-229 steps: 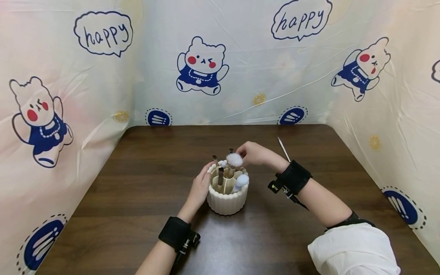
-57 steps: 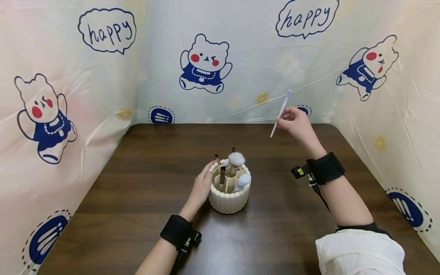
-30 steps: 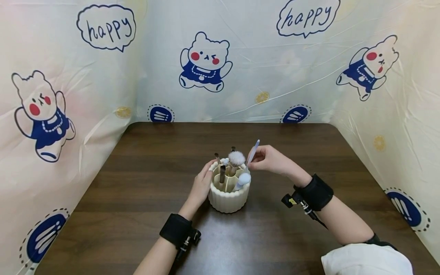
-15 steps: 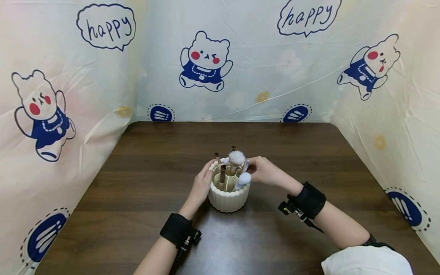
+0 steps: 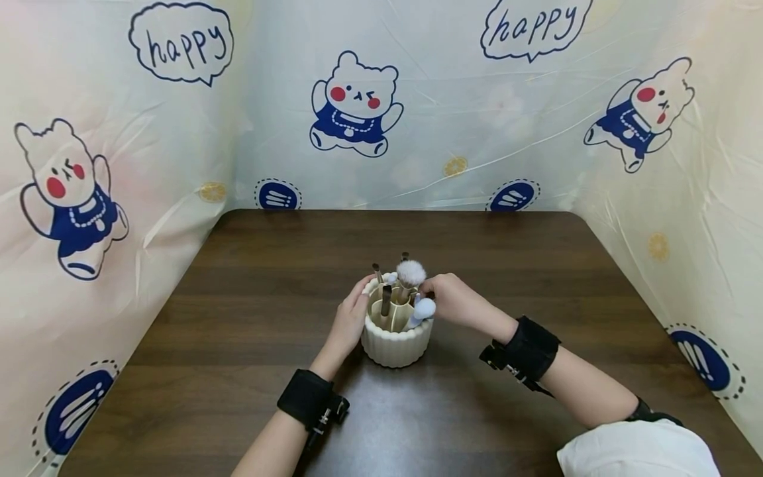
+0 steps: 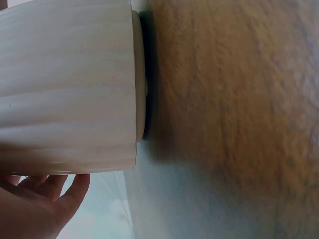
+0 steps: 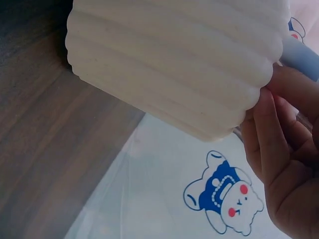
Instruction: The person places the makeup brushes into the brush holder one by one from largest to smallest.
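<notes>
A cream ribbed makeup brush holder (image 5: 396, 348) stands upright in the middle of the table. In its compartments are a fluffy white powder brush (image 5: 411, 273), a dark-tipped brush (image 5: 386, 301) and a pale blue round-headed applicator (image 5: 424, 309). My left hand (image 5: 348, 321) holds the holder's left side, its fingers bent against the wall in the left wrist view. My right hand (image 5: 456, 301) is at the right rim, fingers bent together. Close to its fingertips, the end of a slim lilac stick (image 5: 415, 299) shows inside the holder; I cannot tell whether the fingers still pinch it.
The dark wooden table (image 5: 268, 278) reaches back to a pale printed curtain (image 5: 417, 99) that hangs on three sides. Smaller brush tips (image 5: 376, 267) stick up at the back of the holder. Black wrist straps with cameras sit on both arms.
My right hand brought the lilac stick from high on the right to the holder and lowered it in, so that only its end shows. My left hand has stayed on the holder.
</notes>
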Action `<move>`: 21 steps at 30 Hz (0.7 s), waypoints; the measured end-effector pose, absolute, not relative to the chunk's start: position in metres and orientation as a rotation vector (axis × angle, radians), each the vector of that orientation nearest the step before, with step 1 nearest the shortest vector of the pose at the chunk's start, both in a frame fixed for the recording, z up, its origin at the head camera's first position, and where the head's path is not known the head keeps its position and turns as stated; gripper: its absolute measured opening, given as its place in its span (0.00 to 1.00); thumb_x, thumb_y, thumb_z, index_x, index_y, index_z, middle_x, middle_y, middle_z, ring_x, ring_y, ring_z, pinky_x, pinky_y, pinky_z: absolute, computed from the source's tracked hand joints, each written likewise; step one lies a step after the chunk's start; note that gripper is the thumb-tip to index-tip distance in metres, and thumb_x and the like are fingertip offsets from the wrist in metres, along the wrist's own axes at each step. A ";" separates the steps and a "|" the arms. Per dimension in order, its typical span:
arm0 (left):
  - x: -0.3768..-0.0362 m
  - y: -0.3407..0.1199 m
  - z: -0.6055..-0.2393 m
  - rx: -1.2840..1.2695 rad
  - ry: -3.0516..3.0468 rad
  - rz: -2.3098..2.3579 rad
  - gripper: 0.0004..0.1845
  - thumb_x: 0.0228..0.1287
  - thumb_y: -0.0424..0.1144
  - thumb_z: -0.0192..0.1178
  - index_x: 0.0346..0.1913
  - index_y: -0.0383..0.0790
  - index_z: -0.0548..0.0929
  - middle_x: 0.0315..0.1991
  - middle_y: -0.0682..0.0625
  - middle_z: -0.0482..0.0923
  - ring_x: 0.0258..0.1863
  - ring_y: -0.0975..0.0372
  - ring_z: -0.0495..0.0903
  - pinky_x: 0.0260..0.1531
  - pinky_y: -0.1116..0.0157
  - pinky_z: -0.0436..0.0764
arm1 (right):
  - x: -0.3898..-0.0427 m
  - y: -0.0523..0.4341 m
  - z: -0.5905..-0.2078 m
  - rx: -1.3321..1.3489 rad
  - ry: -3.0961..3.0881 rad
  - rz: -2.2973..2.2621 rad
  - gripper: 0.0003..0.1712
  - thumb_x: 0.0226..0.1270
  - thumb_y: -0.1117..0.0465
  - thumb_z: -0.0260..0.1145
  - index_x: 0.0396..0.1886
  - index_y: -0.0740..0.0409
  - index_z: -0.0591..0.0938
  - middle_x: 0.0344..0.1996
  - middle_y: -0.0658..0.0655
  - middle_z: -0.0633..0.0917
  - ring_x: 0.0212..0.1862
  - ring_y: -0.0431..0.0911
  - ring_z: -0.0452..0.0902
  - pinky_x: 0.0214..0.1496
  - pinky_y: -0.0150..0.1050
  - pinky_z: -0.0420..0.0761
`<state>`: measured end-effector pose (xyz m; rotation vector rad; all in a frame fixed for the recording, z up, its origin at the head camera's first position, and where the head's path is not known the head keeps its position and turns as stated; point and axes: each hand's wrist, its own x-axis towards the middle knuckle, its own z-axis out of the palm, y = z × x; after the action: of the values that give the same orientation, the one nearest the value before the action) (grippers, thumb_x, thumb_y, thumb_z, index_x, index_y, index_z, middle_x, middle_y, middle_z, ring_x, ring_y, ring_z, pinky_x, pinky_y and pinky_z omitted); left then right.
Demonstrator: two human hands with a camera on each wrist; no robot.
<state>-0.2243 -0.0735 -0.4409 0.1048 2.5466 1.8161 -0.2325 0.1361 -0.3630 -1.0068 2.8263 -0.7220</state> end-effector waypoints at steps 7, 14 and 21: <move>-0.225 -0.073 -0.441 0.102 2.561 1.789 0.25 0.72 0.43 0.36 0.69 0.55 0.67 0.40 0.42 0.76 0.27 0.59 0.68 0.41 0.58 0.71 | -0.227 0.130 -0.357 -1.041 2.877 -0.636 0.08 0.54 0.73 0.66 0.20 0.60 0.80 0.17 0.51 0.79 0.23 0.37 0.64 0.29 0.28 0.64; -0.225 -0.073 -0.440 0.076 2.552 1.793 0.24 0.72 0.45 0.36 0.68 0.57 0.67 0.30 0.47 0.71 0.21 0.60 0.62 0.41 0.60 0.69 | -0.221 0.124 -0.352 -1.034 2.907 -0.528 0.16 0.57 0.75 0.62 0.15 0.58 0.73 0.14 0.47 0.64 0.22 0.39 0.56 0.27 0.30 0.59; -0.225 -0.074 -0.440 0.085 2.547 1.793 0.25 0.72 0.43 0.36 0.69 0.56 0.67 0.21 0.51 0.69 0.19 0.62 0.61 0.29 0.63 0.66 | -0.222 0.124 -0.349 -1.058 2.927 -0.407 0.18 0.54 0.77 0.62 0.14 0.57 0.70 0.15 0.47 0.64 0.23 0.39 0.56 0.27 0.30 0.58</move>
<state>-0.2249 -0.0736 -0.4397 0.0853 2.5474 1.7927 -0.2220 0.1242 -0.3488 -1.0583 2.9267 -0.4073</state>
